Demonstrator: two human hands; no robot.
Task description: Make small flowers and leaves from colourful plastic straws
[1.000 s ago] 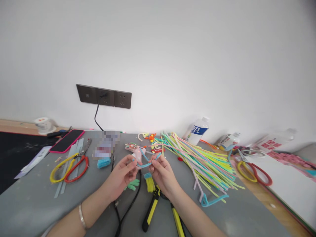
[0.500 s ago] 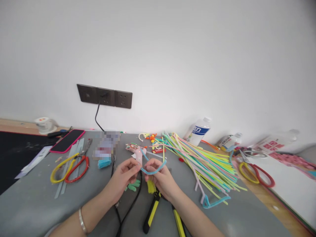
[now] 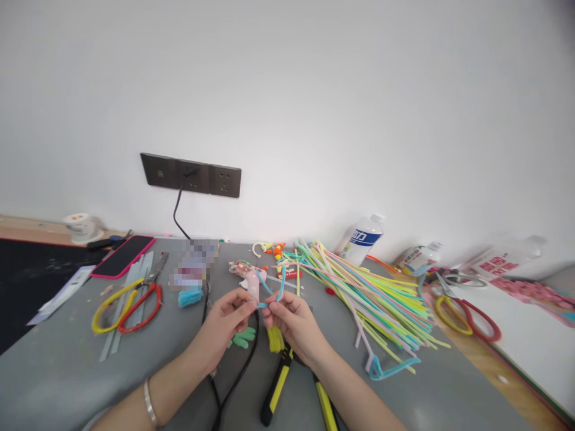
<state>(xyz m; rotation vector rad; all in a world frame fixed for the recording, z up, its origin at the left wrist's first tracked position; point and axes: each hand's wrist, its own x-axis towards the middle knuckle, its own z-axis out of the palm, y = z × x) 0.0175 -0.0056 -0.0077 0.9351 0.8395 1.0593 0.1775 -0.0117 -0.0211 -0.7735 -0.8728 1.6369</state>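
Between my two hands is a blue pipe cleaner (image 3: 282,286), bent so that two arms rise from a short lower stretch. My left hand (image 3: 230,317) pinches it on the left, fingers closed. On the right, the thumb and fingers of my right hand (image 3: 290,320) grip it close to the bend. Just behind my fingers stands a small pink glue gun (image 3: 253,282), partly covered by my left fingertips. Below the hands lie green pipe cleaner pieces (image 3: 243,338), yellow pieces (image 3: 275,339) and black-and-yellow pliers (image 3: 279,386).
Many pastel pipe cleaners (image 3: 372,299) spread to the right, with a bent blue piece (image 3: 390,368) in front. Red-and-yellow scissors (image 3: 135,305), a phone (image 3: 123,256) and glue sticks (image 3: 117,323) lie left. A white bottle (image 3: 362,239) stands by the wall. A black cable (image 3: 238,377) crosses the table.
The blue pipe cleaner's right part has gone from a wide curve to an upright, sharper bend. My right fingers have closed in nearer to my left hand.
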